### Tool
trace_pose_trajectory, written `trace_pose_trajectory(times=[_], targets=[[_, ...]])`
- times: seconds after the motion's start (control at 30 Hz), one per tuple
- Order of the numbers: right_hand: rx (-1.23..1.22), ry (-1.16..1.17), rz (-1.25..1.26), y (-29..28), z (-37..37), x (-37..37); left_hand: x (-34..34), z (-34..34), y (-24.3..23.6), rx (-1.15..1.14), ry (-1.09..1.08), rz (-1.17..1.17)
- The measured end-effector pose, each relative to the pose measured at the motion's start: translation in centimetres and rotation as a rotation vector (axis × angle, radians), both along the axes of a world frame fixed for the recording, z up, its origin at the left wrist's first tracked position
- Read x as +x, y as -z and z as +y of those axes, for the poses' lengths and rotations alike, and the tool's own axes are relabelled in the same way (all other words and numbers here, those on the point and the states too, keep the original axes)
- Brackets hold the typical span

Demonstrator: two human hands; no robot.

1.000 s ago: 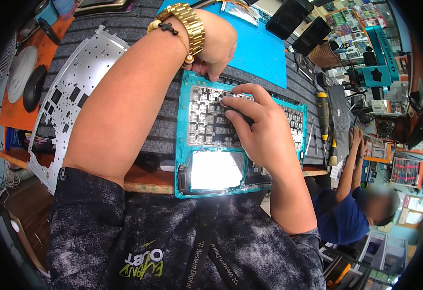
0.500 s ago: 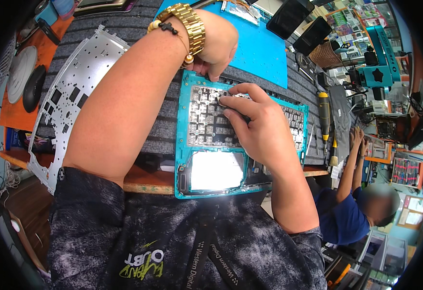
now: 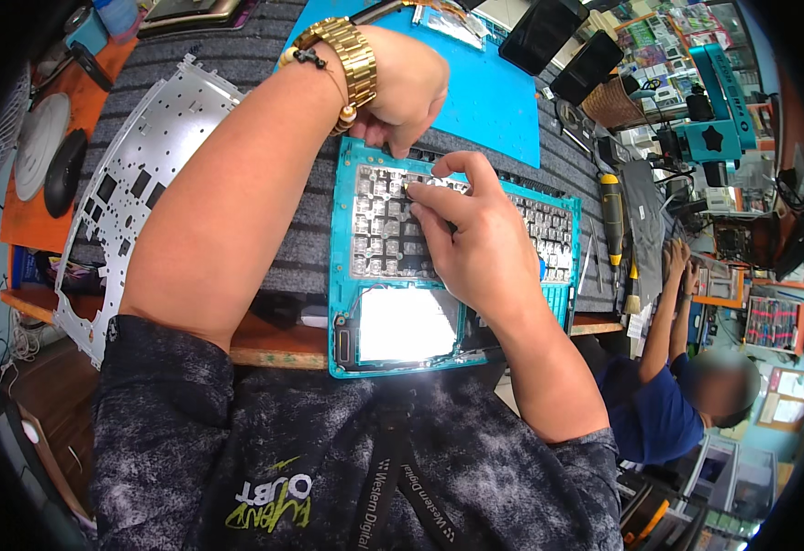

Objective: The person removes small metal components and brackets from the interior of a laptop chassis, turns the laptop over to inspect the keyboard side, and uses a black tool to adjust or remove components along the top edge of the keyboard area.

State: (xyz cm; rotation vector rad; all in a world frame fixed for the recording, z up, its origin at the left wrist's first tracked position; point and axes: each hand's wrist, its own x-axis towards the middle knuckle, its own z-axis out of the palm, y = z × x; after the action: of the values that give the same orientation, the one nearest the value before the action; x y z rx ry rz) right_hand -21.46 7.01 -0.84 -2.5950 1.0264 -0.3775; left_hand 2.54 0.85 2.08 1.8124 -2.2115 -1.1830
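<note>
A teal laptop top case (image 3: 342, 216) lies at the table's near edge, partly over my lap. Its keyboard (image 3: 379, 243) shows a grid of pale, see-through squares, and a bright pale rectangle (image 3: 407, 324) sits below it. My left hand (image 3: 407, 87) reaches across to the far edge of the case, its fingers curled down at the far left corner; their tips are partly hidden. Over the keyboard rests my right hand (image 3: 485, 234), thumb and index fingertips close together on its upper left-middle part, middle finger bent beside them. Anything small between those fingertips is hidden.
A perforated silver metal plate (image 3: 177, 115) lies left, under my left forearm. Beyond the case is a blue mat (image 3: 494, 110). To the right lie a yellow-black screwdriver (image 3: 611, 220) and a brush (image 3: 633, 298). Another person (image 3: 645, 404) sits at the right.
The laptop case has shifted slightly left, and both hands have moved with it. A small blue spot now shows beside my right hand at the keyboard.
</note>
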Motion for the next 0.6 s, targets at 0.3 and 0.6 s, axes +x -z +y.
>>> trace_pose_trajectory(times=[0.3, 0.6], targets=[[0.261, -0.011, -0.039, -1.4, -3.0, 0.2, 0.3, -0.1, 0.0, 0.054, -0.036, 0.022], [0.134, -0.074, -0.057, -1.7, -2.8, -0.4, 0.2, 0.0, -0.1, 0.042, -0.049, -0.002]])
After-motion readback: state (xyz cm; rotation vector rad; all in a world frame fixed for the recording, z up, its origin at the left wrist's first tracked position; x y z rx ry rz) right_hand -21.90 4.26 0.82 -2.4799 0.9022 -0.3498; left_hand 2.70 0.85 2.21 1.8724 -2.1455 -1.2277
